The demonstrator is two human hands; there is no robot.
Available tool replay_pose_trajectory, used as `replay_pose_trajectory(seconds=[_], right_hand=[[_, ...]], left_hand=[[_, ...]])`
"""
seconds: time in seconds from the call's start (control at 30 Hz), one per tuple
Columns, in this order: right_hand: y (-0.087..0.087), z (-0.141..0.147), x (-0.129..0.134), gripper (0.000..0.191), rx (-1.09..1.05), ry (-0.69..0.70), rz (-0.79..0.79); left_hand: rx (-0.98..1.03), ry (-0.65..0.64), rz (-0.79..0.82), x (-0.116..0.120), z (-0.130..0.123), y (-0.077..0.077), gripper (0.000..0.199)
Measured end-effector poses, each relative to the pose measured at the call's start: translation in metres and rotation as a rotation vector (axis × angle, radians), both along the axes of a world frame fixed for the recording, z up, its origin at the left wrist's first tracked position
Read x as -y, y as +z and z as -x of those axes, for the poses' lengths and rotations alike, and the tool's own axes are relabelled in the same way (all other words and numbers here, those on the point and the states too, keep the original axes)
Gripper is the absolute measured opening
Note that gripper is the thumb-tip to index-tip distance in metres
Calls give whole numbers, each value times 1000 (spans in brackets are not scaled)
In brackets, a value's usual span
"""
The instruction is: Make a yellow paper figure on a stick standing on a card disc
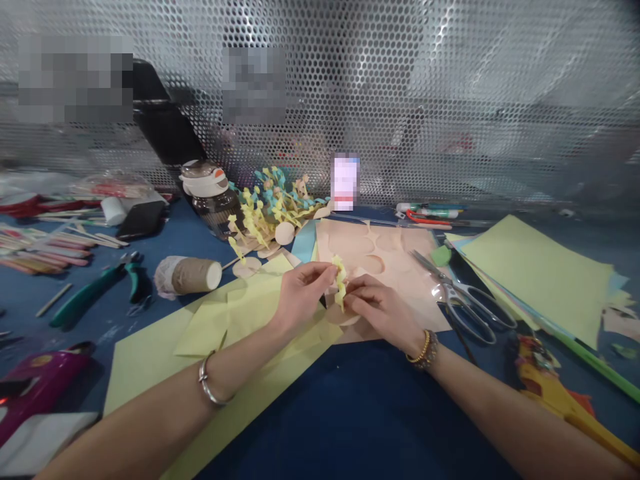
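1. Well, both forearms reach in from the bottom corners, bent toward each other at the middle of the blue work table [350, 407]. The left hand [303, 297] and right hand [380, 310] are closed in a pinch around a pleated yellow paper strip [340, 285], which stands between their fingertips above a peach paper sheet [395, 250].
2. A metal bangle [210, 381] circles the left wrist; beaded bracelets [423, 350] circle the right.
3. An upright card [345, 181] is pixelated, so its writing cannot be read.
4. The peach sheet has round holes cut out. Steel scissors [465, 300] with looped handles lie just right of it, while a yellow-green paper sheet [165, 353] lies under the left forearm. Beyond, curly yellow and blue paper flowers [275, 207] cluster before perforated metal sheeting [400, 87].
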State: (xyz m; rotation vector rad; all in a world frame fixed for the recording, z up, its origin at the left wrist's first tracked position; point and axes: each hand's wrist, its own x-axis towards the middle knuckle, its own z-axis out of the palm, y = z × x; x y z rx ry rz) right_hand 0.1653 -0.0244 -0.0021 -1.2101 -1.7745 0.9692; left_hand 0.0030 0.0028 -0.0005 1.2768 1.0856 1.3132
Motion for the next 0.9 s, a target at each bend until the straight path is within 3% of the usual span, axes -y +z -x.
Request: replay_pose_trajectory(seconds=[0.6, 0.77, 0.9], right_hand=[[-2, 2, 2, 8, 13, -4, -21], [1, 0, 0, 9, -12, -67, -78], [2, -1, -1, 11, -36, -131, -115]], left_hand=[[-59, -22, -32, 1, 1, 2, 23], [-120, -90, -49, 5, 2, 5, 28], [-179, -142, -65, 7, 1, 4, 21]])
